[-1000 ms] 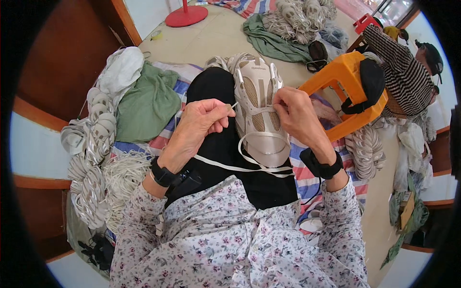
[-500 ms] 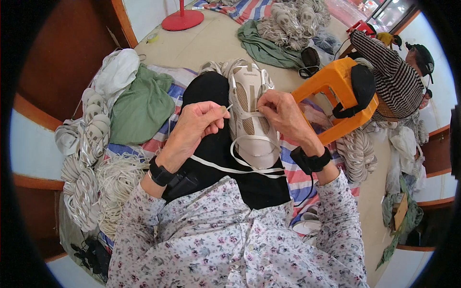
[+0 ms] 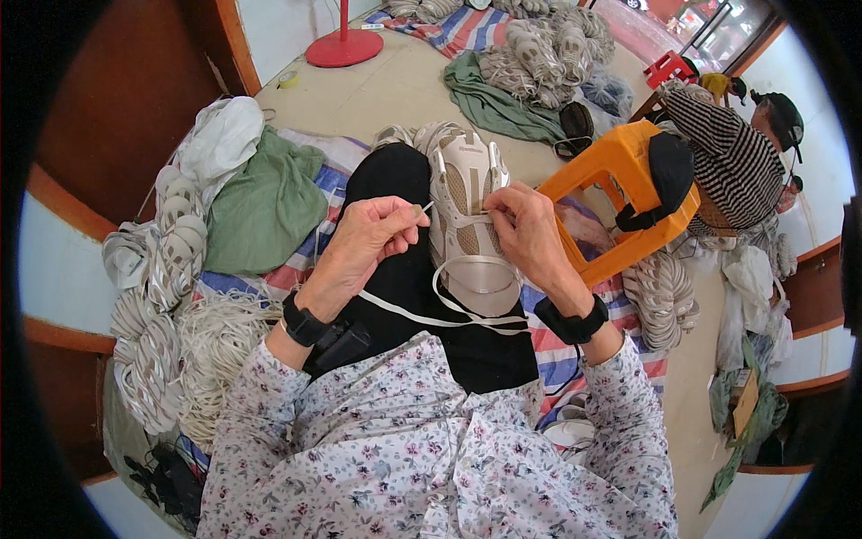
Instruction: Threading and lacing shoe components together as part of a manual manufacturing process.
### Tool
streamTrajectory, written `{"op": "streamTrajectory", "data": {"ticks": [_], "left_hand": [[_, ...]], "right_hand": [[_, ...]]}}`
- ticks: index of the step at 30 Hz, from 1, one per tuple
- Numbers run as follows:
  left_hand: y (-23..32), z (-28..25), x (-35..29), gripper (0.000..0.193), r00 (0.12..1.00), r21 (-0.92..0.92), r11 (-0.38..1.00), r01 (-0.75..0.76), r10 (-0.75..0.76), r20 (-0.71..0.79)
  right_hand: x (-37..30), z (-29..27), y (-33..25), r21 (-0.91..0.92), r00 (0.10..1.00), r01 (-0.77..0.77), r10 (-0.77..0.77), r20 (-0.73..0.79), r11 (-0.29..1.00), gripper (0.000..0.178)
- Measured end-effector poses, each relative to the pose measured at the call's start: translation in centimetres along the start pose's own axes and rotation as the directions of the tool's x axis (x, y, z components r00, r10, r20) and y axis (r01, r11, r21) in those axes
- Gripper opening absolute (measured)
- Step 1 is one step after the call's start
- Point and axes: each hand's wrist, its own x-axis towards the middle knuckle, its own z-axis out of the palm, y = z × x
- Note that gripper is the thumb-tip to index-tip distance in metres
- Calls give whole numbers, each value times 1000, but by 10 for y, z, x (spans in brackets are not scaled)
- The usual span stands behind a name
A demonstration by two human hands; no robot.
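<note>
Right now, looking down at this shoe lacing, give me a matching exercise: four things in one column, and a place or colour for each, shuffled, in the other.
Things:
1. left hand
2. right hand
3. plastic stool
4. fan base

Descriptions:
A. orange, tipped over right of the shoe
B. pinches the white lace tip
C. red, round, on the floor at the top
D. fingers on the beige shoe upper

Pairs: 1-B, 2-D, 3-A, 4-C

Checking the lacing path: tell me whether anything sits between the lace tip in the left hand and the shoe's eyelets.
Nothing visible does. The left hand pinches the white lace tip just beside the beige shoe, with only open air between; the right hand steadies its far side.
</note>
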Motion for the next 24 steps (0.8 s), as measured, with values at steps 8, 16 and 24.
{"op": "streamTrajectory", "data": {"ticks": [8,16,24], "left_hand": [[1,0,-2,19,1000,-16,1000,14,-14,-2],[-3,1,1,19,1000,-38,999,-22,23,15],[-6,-5,1,23,1000,-125,992,-20,21,9]], "right_hand": [[5,5,-4,-69,998,69,-69,6,995,9],[4,19,-5,244,985,-157,171,-36,957,5],[2,19,-11,-103,994,45,-54,-93,994,9]]}}
